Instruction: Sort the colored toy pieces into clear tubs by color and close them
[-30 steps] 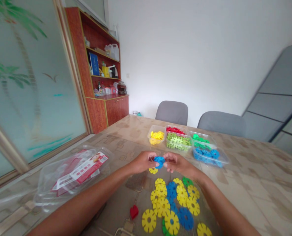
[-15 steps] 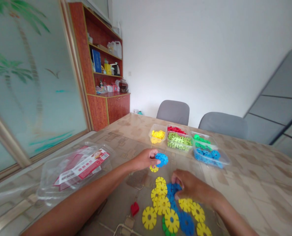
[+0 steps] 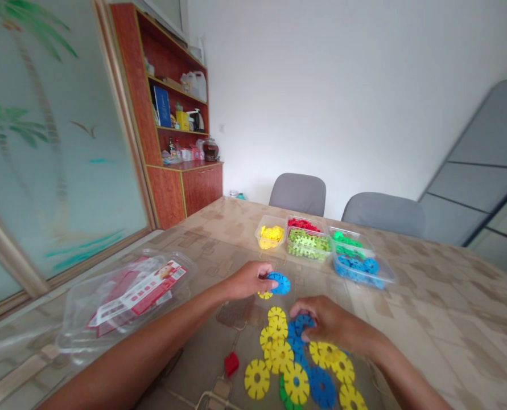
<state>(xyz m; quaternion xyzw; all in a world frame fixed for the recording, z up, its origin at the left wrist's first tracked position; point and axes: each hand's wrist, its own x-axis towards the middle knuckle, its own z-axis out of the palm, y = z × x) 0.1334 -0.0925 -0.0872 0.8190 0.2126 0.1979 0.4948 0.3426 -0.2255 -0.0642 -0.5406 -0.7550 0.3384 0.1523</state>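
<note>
My left hand [image 3: 250, 280] pinches a blue notched disc [image 3: 280, 283] by its near-left edge, above the table. A yellow notched disc [image 3: 264, 295] lies just under those fingers, partly hidden. Thumb and fingers of my right hand [image 3: 341, 326] are closed round another blue notched disc [image 3: 304, 323] at the top of a pile. More blue discs [image 3: 322, 387] lie in that pile, overlapped by several yellow discs [image 3: 281, 356]. Part of a green disc [image 3: 285, 395] shows beneath a yellow one. Left of the pile sits a small red piece [image 3: 231, 363].
Clear boxes stand farther back, holding yellow pieces [image 3: 271, 234], red pieces [image 3: 303, 225], lime-green pieces [image 3: 308, 241], green pieces [image 3: 346, 244] and blue discs [image 3: 358, 267]. Clear plastic packaging [image 3: 76, 326] with a printed card [image 3: 140, 293] lies at left. Grey chairs [image 3: 298, 192] stand behind the table.
The blue disc in my left hand has turned to show more of its flat face. My right fingers have closed round a blue disc on the pile. The view has shifted slightly.
</note>
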